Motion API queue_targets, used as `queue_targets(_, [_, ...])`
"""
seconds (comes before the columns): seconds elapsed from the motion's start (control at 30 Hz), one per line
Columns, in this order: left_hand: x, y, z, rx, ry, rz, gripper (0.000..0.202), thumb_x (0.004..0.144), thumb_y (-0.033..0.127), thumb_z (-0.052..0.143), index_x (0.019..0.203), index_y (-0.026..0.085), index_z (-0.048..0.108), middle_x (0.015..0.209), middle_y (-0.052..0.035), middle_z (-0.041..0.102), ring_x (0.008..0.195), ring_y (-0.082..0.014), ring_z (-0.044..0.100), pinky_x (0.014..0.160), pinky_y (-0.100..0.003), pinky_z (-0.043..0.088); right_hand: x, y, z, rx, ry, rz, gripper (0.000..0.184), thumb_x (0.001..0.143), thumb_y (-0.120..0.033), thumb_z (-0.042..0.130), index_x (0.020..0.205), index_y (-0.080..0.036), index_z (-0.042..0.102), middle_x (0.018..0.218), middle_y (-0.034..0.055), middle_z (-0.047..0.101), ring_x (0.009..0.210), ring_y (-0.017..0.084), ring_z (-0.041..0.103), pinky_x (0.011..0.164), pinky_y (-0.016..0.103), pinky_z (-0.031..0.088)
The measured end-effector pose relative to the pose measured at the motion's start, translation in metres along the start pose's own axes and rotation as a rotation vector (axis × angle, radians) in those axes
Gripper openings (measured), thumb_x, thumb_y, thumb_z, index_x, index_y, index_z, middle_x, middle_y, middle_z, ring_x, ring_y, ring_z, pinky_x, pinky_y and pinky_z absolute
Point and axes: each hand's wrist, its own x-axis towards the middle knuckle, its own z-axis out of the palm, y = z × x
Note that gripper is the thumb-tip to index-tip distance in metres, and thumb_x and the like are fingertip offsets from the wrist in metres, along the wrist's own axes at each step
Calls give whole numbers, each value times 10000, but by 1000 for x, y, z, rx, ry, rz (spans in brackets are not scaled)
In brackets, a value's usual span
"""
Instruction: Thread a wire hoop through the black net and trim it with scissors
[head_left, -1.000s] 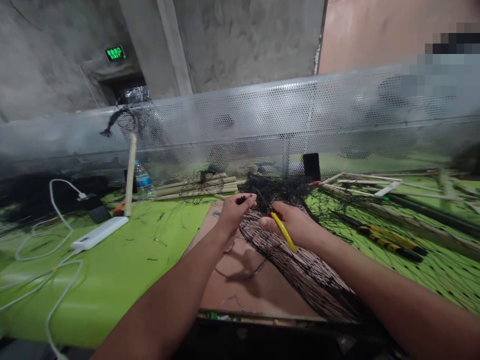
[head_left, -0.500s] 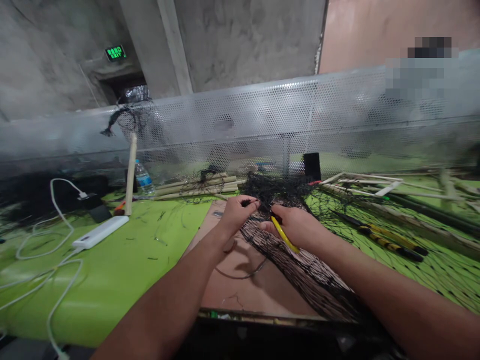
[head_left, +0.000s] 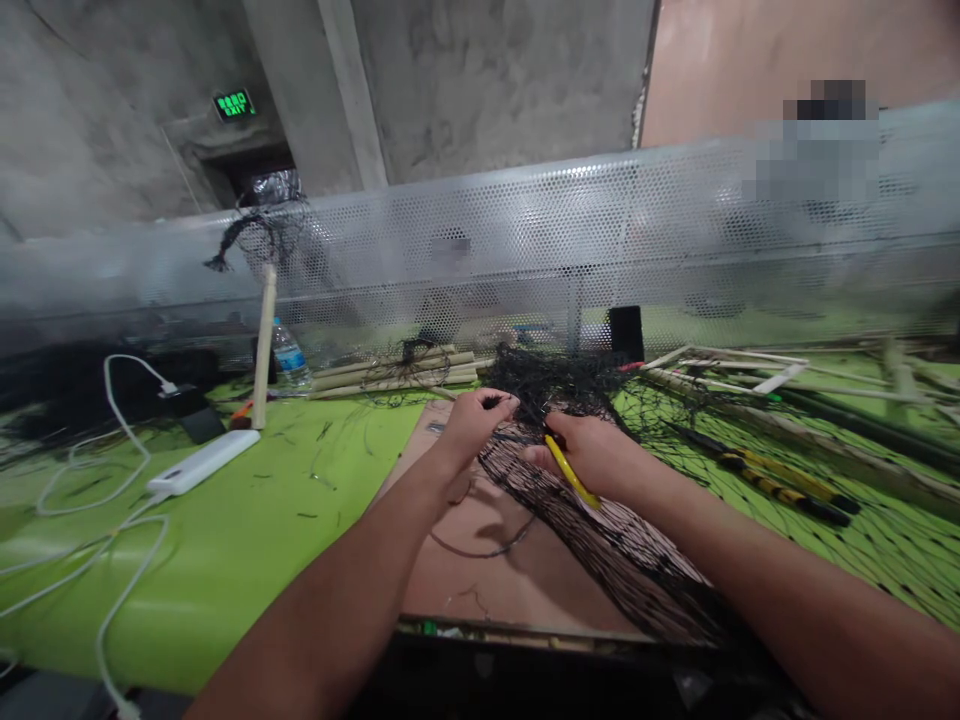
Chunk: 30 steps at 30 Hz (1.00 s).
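A perforated metal screen [head_left: 525, 230] ran behind a green table [head_left: 225, 570], with a concrete wall [head_left: 480, 80] rising above it. On the table, a brown cardboard sheet [head_left: 465, 570] lay partly under a black net [head_left: 607, 540], whose strands bunched into a dark tangle [head_left: 555, 380] just ahead of the grips. The right hand [head_left: 589, 450] was closed around a yellow stick [head_left: 571, 472], which slanted out of its grip toward the person. Just beside it, the left hand [head_left: 472, 425] had its thumb and fingers pinched shut on a few strands of the net. Left of the grips lay a white power bank [head_left: 202, 462] trailing a white cable [head_left: 112, 570], and farther off a water bottle [head_left: 289, 355] stood near an upright wooden post [head_left: 262, 345]. Ahead of the grips lay a bundle of bamboo sticks [head_left: 394, 375]. To their right, two yellow-and-black screwdrivers [head_left: 780, 490] rested on dark netting [head_left: 862, 550].
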Motion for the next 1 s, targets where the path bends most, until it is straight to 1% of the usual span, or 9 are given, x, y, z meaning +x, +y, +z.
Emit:
queue_targets(0.1, [0,-1,0,39,-7,28,265,713,382,654,817,148,722,748,-66,690,659,-167,586,599,-260,423,0,0,0,-7,-9,4,573,845,-697,302,899,-190,562,742,103,668,672,227,630,545,276,294])
queue_targets(0.23, [-1,0,0,100,-30,72,208,710,334,654,803,165,732,784,-67,708,705,-184,612,636,-269,440,0,0,1,-16,-14,4,588,842,-704,290,901,-189,567,736,103,669,667,228,632,537,276,291])
queue_targets(0.37, [-3,6,2,197,-52,88,153,709,257,637,785,164,732,793,-63,714,733,-186,620,670,-266,447,0,0,3,-49,0,7,606,848,-704,253,907,-188,566,762,108,679,692,241,649,539,280,300])
queue_targets(0.47, [-6,12,2,250,-68,76,153,714,234,621,788,152,727,799,-57,712,748,-174,616,679,-247,442,0,0,5,-79,3,13,610,854,-695,245,918,-181,568,774,117,682,730,261,661,562,291,329])
queue_targets(0.53, [-7,15,2,275,-84,75,156,723,231,604,779,144,722,786,-47,707,737,-159,608,665,-228,430,-1,0,5,-97,3,11,613,856,-692,238,913,-180,570,771,119,682,734,271,666,571,300,345])
queue_targets(0.6, [-8,16,2,297,-107,104,158,732,217,580,755,138,714,743,-28,692,696,-137,586,631,-207,410,-1,0,6,-114,8,5,611,857,-689,232,905,-182,571,762,119,683,722,278,668,569,307,355])
queue_targets(0.77, [-8,12,3,341,-128,160,160,719,198,554,651,117,674,595,15,596,571,-90,472,523,-179,324,-3,0,8,-158,39,-7,561,874,-645,263,892,-179,575,727,122,684,702,290,670,559,318,373])
queue_targets(0.87, [-8,12,3,342,-125,160,159,711,207,554,646,115,666,581,21,573,566,-87,449,509,-178,299,-2,0,9,-169,53,-10,495,889,-594,304,887,-181,577,727,120,688,697,288,672,557,316,378])
queue_targets(1.0, [-8,14,3,333,-125,145,157,703,215,558,642,115,662,584,16,575,574,-94,457,520,-186,305,-2,0,8,-184,63,-7,413,894,-536,356,879,-192,584,733,113,693,696,287,669,566,317,378])
